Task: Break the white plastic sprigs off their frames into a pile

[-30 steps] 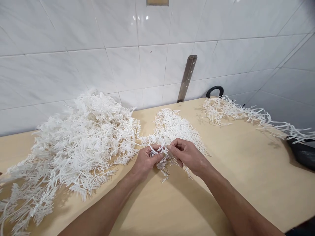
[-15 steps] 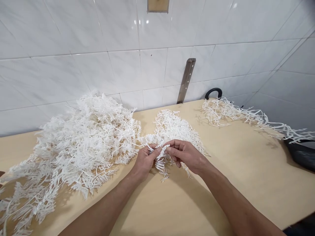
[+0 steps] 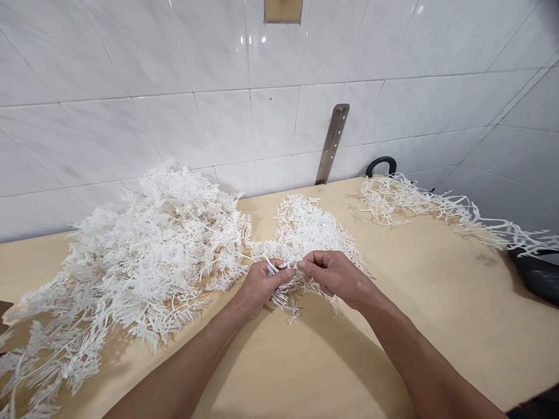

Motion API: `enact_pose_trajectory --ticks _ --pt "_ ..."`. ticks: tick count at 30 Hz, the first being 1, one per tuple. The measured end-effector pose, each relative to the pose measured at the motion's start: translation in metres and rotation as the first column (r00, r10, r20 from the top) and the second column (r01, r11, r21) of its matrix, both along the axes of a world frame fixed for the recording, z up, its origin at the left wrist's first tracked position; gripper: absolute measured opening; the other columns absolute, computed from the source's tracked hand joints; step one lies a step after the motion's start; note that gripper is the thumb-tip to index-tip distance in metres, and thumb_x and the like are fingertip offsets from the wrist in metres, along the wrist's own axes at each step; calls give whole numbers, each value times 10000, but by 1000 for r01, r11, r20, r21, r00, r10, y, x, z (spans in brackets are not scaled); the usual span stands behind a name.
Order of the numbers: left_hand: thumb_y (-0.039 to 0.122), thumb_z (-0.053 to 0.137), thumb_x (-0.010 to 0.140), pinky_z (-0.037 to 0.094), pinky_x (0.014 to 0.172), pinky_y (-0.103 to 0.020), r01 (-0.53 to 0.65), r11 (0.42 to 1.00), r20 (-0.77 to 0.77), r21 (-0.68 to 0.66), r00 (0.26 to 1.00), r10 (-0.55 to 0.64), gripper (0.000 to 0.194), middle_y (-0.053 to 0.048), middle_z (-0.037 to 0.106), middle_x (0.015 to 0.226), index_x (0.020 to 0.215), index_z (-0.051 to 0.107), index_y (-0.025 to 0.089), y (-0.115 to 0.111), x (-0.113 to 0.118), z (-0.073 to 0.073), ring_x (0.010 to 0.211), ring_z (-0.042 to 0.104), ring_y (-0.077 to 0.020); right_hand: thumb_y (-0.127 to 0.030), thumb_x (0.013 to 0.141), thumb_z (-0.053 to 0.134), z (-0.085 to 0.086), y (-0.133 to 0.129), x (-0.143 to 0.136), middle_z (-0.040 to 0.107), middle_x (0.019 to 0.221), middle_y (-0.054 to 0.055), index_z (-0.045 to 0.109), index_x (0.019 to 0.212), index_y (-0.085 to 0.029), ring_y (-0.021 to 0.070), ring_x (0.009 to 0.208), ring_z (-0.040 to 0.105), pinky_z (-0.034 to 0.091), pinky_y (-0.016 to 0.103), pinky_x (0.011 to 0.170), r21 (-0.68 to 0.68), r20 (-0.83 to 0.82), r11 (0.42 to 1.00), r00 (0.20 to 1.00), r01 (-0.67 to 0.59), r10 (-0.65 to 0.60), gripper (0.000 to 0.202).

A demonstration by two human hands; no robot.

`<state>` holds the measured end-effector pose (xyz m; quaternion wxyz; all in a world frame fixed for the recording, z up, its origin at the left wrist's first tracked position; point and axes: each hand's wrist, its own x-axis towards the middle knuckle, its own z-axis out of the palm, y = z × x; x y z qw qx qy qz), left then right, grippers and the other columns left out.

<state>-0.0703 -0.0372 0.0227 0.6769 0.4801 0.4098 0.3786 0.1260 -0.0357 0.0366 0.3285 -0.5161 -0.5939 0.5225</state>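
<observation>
My left hand is closed on a white branching sprig, pinched between thumb and fingers. Close on its right, my right hand pinches the same white strands with thumb and forefinger. Thin tips of the sprig hang below both hands over the table. Just behind my hands lies a smaller heap of white pieces. A large pile of white feathery branches spreads to the left.
The light wooden table meets a tiled wall. Bare white stems trail along the right side near a black handle and a black object. A metal strip leans at the wall.
My left thumb has moved right across the strands. My right fingers have shifted slightly and closed nearer the sprig. The view has moved a little.
</observation>
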Motion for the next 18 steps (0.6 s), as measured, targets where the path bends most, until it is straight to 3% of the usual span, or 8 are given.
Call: enact_pose_trajectory --ticks 3,12,18 --pt "448 776 725 456 621 -260 54 999 40 9 998 -54 367 -49 660 744 866 688 121 0 -1 3 651 598 -150 -555 827 640 3 -1 1 445 553 -61 627 736 -178 52 430 308 266 216 422 -15 -21 999 999 -33 32 388" --pt "471 807 671 424 558 -244 -27 1000 43 -15 999 27 400 -46 644 702 807 677 118 3 0 0 606 573 -141 -464 850 619 -1 0 0 555 666 -16 655 771 -190 111 591 449 343 247 536 171 142 985 990 -32 7 287" --pt "446 840 627 421 558 -240 -45 997 33 -63 998 47 384 -15 621 628 742 645 135 1 -1 3 550 548 -119 -469 813 657 -1 -1 1 594 697 5 666 823 -192 133 622 499 381 254 553 139 65 989 997 -52 43 278"
